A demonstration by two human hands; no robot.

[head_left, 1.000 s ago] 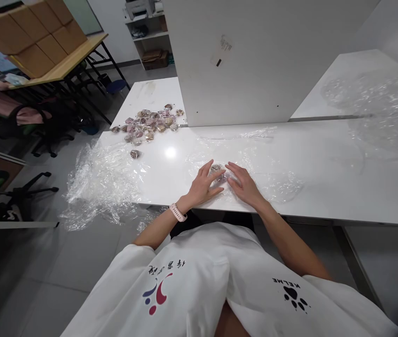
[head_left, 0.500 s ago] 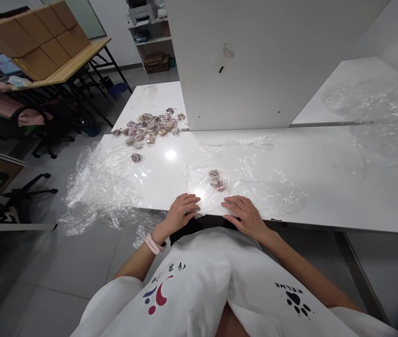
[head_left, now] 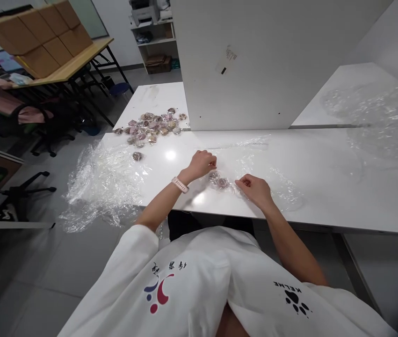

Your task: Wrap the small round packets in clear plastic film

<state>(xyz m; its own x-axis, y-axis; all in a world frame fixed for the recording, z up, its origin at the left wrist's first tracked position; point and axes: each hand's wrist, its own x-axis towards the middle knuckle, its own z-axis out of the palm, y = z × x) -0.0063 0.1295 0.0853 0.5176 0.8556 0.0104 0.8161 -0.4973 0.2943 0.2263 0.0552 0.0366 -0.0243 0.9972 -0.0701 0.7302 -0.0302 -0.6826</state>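
Observation:
A sheet of clear plastic film (head_left: 253, 161) lies across the white table in front of me, and its near part is folded up around two small wrapped brownish-pink pieces (head_left: 222, 182). My left hand (head_left: 201, 164), with a pink watch band on the wrist, is beyond and left of these pieces, its fingers curled together on the film. To their right, my right hand (head_left: 255, 189) pinches the film between thumb and fingers. The film is so transparent that its exact edges are hard to make out.
Many similar wrapped pieces (head_left: 153, 126) are heaped at the table's far left, with one single piece (head_left: 137, 156) nearer. Crumpled film (head_left: 97, 187) hangs over the left edge. A tall white panel (head_left: 241, 70) stands behind; more film (head_left: 388, 117) lies right.
Both hands have left the table's near edge, where they lay with fingers spread. The left went forward, the right slightly forward and right; both closed, and the film's near part came up with them.

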